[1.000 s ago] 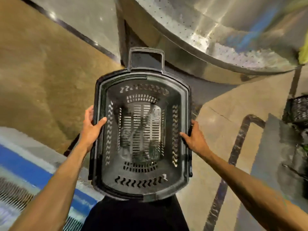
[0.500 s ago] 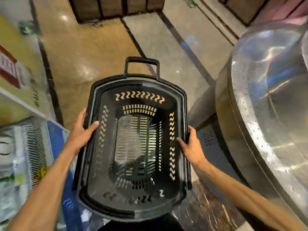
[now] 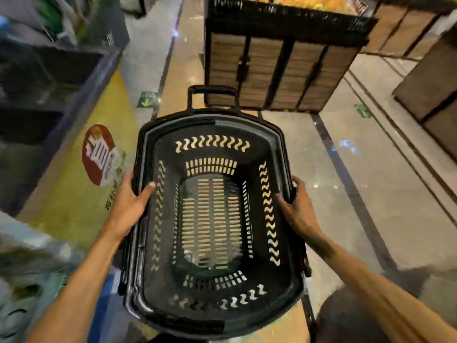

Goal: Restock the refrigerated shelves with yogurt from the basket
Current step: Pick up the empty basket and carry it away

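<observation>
A black slotted plastic basket (image 3: 212, 125) hangs in front of me above the shop floor, its pull handle pointing away. I see no yogurt inside it; the floor shows through its slots. My left hand (image 3: 131, 206) grips the left rim, thumb inside the wall. My right hand (image 3: 299, 209) grips the right rim the same way. Both forearms reach in from the bottom corners.
A wooden-slatted display stand (image 3: 279, 70) topped with blurred orange produce stands just ahead of the basket. A dark shelf unit (image 3: 49, 75) runs along the left, with a yellow floor graphic (image 3: 99, 154) beside it. More wooden stands (image 3: 427, 87) sit at the right across a tiled aisle.
My view has swung away from the steel rounded case to an aisle with a wooden produce stand ahead. Both hands keep the same hold on the basket rims.
</observation>
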